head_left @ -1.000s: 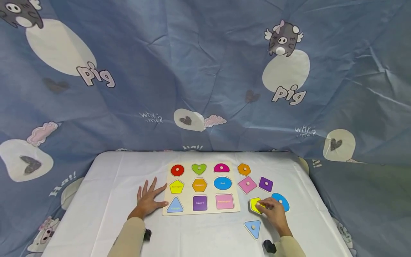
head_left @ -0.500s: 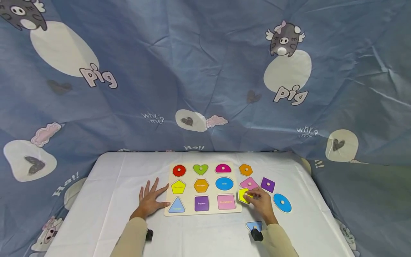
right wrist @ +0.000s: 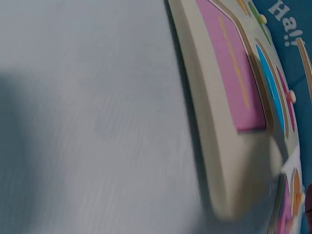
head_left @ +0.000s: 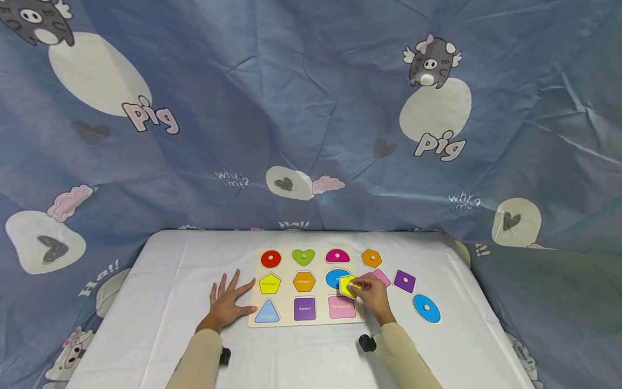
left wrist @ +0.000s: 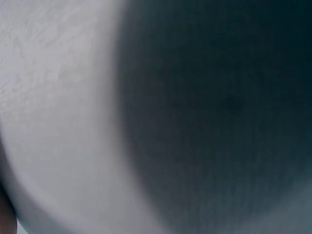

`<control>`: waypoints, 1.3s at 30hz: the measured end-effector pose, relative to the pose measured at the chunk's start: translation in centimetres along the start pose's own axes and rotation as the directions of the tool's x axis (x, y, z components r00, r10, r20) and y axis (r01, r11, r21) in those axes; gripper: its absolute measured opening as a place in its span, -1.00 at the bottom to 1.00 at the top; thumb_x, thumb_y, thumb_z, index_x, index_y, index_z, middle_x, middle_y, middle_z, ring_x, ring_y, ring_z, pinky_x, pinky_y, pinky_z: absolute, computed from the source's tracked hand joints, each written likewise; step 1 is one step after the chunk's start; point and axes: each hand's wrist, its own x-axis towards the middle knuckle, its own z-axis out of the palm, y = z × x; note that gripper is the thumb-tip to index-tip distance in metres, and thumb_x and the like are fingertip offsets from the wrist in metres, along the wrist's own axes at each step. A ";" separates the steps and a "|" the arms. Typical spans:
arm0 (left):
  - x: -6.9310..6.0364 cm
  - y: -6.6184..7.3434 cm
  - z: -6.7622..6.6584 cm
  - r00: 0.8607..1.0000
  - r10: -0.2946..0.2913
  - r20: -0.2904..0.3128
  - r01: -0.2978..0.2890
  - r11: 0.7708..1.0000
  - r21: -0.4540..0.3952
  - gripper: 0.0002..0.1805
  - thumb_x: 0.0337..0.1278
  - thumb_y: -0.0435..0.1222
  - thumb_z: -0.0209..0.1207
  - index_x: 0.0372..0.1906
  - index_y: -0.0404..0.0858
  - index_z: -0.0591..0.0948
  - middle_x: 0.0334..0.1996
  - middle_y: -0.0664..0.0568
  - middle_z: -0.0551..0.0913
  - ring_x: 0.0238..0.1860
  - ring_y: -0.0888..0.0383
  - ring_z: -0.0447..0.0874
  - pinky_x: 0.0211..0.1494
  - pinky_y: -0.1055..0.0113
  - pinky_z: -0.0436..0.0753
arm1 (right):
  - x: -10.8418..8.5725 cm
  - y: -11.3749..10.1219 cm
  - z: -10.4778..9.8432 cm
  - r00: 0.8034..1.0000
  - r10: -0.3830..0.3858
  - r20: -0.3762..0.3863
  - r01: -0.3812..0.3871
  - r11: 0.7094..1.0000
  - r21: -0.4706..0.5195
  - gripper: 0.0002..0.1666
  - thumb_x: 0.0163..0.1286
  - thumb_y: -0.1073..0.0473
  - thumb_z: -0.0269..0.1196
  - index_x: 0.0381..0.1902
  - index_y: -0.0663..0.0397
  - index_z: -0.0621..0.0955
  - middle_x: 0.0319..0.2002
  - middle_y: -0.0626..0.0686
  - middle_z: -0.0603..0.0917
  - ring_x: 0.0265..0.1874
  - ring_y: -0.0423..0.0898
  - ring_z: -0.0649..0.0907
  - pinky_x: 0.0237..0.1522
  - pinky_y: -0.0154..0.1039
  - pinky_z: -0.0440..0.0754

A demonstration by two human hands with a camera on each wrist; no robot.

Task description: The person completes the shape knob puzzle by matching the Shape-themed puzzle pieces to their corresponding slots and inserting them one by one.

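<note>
Right hand pinching a yellow piece above the right side of a shape board, left hand spread at the board's left edge, orange piece, purple piece and blue piece to the right.

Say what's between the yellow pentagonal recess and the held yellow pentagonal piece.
Head view: the orange hexagonal recess, then the visible part of the blue oval recess, which the yellow piece partly hides.

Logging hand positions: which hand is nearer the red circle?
Left. The left hand lies to the near left of the red circle; the right hand is farther off, to its right.
</note>
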 end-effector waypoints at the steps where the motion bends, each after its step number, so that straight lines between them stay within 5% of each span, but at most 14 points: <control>1: 0.0 0.0 0.0 1.000 -0.001 0.002 0.001 1.000 0.004 -0.10 -0.22 0.06 0.42 0.36 -0.07 0.41 0.52 -0.25 -0.12 0.48 -0.32 -0.44 0.39 -0.23 -0.49 | 0.1 -0.1 0.3 1.000 -0.002 0.003 0.002 1.000 -0.007 -0.84 0.11 0.29 0.44 -0.31 0.20 0.76 -0.41 0.00 0.58 -0.39 -0.09 0.46 -0.34 -0.36 0.45; 8: 0.0 0.0 -0.1 1.000 0.004 0.001 -0.004 1.000 0.006 -0.09 -0.23 0.08 0.42 0.36 -0.08 0.41 0.51 -0.26 -0.11 0.48 -0.32 -0.43 0.40 -0.23 -0.48 | 1.0 -0.5 2.6 0.998 -0.064 0.017 0.064 0.998 -0.004 -0.87 0.05 0.32 0.47 -0.38 0.19 0.75 -0.46 -0.05 0.57 -0.43 -0.14 0.48 -0.36 -0.40 0.48; 15: -0.2 0.2 -0.1 1.000 0.008 0.000 -0.008 1.000 0.006 -0.08 -0.24 0.09 0.42 0.36 -0.08 0.42 0.52 -0.25 -0.11 0.48 -0.33 -0.42 0.40 -0.23 -0.47 | 1.2 -1.8 4.5 0.993 -0.099 0.059 0.101 0.995 -0.028 -0.89 0.09 0.25 0.46 -0.38 0.12 0.75 -0.39 -0.06 0.61 -0.34 -0.15 0.57 -0.17 -0.32 0.62; 24: -0.1 0.2 -0.1 1.000 0.002 -0.010 -0.002 1.000 0.009 -0.09 -0.24 0.04 0.44 0.35 -0.08 0.42 0.51 -0.26 -0.10 0.48 -0.33 -0.41 0.40 -0.24 -0.47 | 1.6 -3.2 6.9 0.980 -0.170 0.101 0.169 0.985 0.020 -0.89 0.07 0.29 0.46 -0.41 0.18 0.74 -0.38 -0.03 0.61 -0.39 -0.18 0.54 -0.30 -0.38 0.57; 39: 0.0 0.0 0.2 1.000 0.007 -0.023 -0.007 1.000 0.000 -0.11 -0.23 0.02 0.43 0.35 -0.09 0.41 0.51 -0.27 -0.09 0.48 -0.33 -0.40 0.40 -0.23 -0.48 | 2.4 -5.6 10.4 0.977 -0.144 0.156 0.149 0.989 -0.022 -0.88 0.07 0.26 0.47 -0.41 0.16 0.75 -0.43 -0.06 0.59 -0.42 -0.15 0.48 -0.39 -0.36 0.49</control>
